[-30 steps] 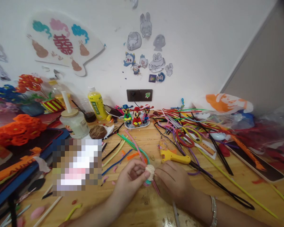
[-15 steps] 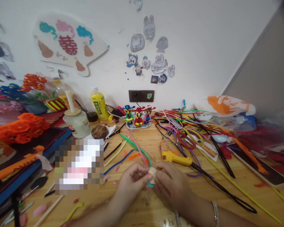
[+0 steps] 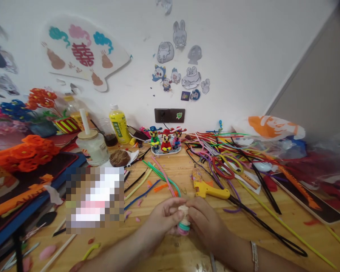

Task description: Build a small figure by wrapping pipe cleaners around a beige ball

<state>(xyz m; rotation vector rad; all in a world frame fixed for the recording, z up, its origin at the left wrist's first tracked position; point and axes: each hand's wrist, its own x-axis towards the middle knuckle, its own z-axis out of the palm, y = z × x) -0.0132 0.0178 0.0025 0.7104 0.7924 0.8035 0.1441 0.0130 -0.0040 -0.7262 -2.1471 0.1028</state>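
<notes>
Between my fingertips is a small figure of coiled pipe cleaner [image 3: 184, 226], cream at the top, then teal, then pink at its lower end. My left hand [image 3: 164, 216] pinches it from the left, thumb pressed to the cream part. From the other side my right hand [image 3: 204, 219] has its bent fingers closed against it. Just beyond the hands, pink and green pipe cleaners [image 3: 162, 172] lie on the table. A yellow glue gun [image 3: 212, 189] rests close to my right hand, nozzle pointing away.
Three finished figures [image 3: 166, 141] stand on a small tray against the wall. Many coloured pipe cleaners [image 3: 215, 151] pile up at the back right. A yellow drink bottle [image 3: 119, 124], a glass jar [image 3: 93, 147] and orange flowers [image 3: 31, 153] stand left. A blurred patch covers part of the table.
My hands have turned the figure a little and brought it slightly lower, so more of its teal and pink end shows. Both hands still grip it.
</notes>
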